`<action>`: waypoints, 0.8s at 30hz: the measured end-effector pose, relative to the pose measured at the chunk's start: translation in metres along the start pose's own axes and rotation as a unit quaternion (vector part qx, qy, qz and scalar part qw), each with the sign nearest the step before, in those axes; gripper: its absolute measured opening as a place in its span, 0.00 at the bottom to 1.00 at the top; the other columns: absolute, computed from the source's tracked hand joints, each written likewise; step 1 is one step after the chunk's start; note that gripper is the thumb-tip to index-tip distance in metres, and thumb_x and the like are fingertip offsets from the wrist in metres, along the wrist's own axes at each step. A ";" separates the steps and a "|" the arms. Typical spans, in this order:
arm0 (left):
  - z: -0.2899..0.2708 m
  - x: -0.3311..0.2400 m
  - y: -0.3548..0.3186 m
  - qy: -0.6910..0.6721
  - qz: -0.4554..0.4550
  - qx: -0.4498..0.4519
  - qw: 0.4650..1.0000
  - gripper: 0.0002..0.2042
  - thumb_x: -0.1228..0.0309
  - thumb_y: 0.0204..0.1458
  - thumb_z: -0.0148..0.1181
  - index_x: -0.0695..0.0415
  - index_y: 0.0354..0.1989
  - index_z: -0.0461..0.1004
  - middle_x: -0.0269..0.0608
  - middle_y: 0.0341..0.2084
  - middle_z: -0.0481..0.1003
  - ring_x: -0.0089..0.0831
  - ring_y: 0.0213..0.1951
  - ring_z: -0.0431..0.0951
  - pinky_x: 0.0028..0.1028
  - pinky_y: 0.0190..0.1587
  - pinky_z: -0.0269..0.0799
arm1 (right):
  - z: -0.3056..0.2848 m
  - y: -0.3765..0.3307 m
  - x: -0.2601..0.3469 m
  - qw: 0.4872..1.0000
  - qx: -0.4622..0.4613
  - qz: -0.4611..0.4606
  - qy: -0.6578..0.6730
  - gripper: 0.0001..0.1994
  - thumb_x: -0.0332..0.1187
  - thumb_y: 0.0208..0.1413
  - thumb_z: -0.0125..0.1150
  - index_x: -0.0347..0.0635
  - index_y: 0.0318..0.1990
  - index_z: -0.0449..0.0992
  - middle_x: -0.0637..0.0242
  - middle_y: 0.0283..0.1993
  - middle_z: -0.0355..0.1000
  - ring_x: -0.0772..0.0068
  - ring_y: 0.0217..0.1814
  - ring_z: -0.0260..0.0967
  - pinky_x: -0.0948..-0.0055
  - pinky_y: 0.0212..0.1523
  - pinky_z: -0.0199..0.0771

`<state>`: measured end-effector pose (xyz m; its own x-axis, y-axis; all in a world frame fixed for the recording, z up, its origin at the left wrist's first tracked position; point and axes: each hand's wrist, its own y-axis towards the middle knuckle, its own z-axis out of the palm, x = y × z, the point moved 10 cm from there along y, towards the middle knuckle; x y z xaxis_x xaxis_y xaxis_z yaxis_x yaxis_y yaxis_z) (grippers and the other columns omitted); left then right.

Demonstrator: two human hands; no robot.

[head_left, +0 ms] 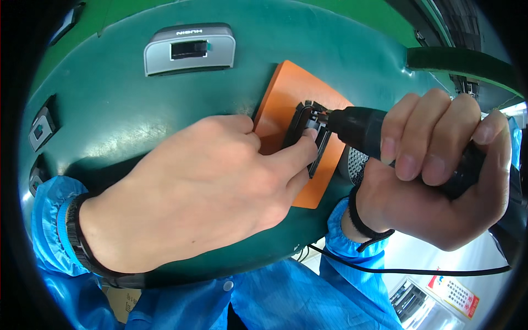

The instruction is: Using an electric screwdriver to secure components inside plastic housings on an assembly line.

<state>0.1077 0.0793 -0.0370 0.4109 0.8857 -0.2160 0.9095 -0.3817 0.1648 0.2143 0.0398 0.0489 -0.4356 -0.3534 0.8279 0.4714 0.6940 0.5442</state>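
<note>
My left hand (203, 187) lies palm-down over the green bench top, its fingertips pressing a small black plastic part (308, 129) onto an orange pad (286, 91). My right hand (440, 170) is wrapped around a black electric screwdriver (360, 127). The driver's tip touches the upper end of the black part, close to my left index fingertip. Much of the pad and the part's lower left is hidden under my left hand. Both wrists wear dark bands and blue sleeves.
A grey box with a dark slot (190, 48) stands at the back of the green bench top (110, 110). Two small grey fittings (41, 127) sit at the left rim. A thin black cable (418, 269) runs below my right wrist. A green rail (462, 60) crosses the upper right.
</note>
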 end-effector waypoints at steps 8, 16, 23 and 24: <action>-0.002 0.004 -0.004 -0.043 -0.008 -0.023 0.999 0.13 0.68 0.42 0.66 0.59 0.37 0.80 0.39 0.51 0.78 0.26 0.25 0.76 0.26 0.31 0.72 | 0.012 -0.003 -0.015 0.997 0.003 -0.003 0.077 0.10 0.33 0.71 0.34 0.44 0.37 0.63 0.72 0.19 0.56 0.80 0.15 0.50 0.76 0.17 0.57; 0.002 0.001 -0.001 -0.051 0.008 -0.010 0.999 0.22 0.63 0.40 0.70 0.58 0.45 0.80 0.37 0.58 0.74 0.26 0.26 0.74 0.25 0.33 0.72 | -0.014 -0.007 0.004 0.993 -0.042 0.013 0.107 0.09 0.36 0.67 0.43 0.43 0.38 0.64 0.71 0.21 0.59 0.79 0.16 0.54 0.74 0.18 0.59; 0.011 0.001 0.002 -0.048 -0.005 0.105 0.993 0.32 0.62 0.34 0.74 0.63 0.52 0.77 0.40 0.65 0.70 0.29 0.26 0.74 0.30 0.34 0.70 | -0.092 -0.042 0.008 0.983 -0.171 0.002 0.073 0.06 0.32 0.66 0.44 0.43 0.35 0.63 0.72 0.19 0.56 0.80 0.16 0.52 0.76 0.18 0.59; 0.010 0.002 0.004 -0.066 -0.011 0.096 0.993 0.32 0.62 0.34 0.74 0.64 0.52 0.77 0.42 0.65 0.70 0.30 0.26 0.74 0.30 0.34 0.71 | -0.094 -0.047 0.001 0.982 -0.177 0.003 0.067 0.06 0.33 0.66 0.44 0.43 0.36 0.63 0.72 0.19 0.56 0.80 0.15 0.52 0.76 0.17 0.58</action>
<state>0.1123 0.0768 -0.0465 0.3836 0.8571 -0.3439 0.9086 -0.4169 -0.0257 0.2641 -0.0518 0.0372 -0.3388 -0.4454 0.8288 0.7212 0.4427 0.5328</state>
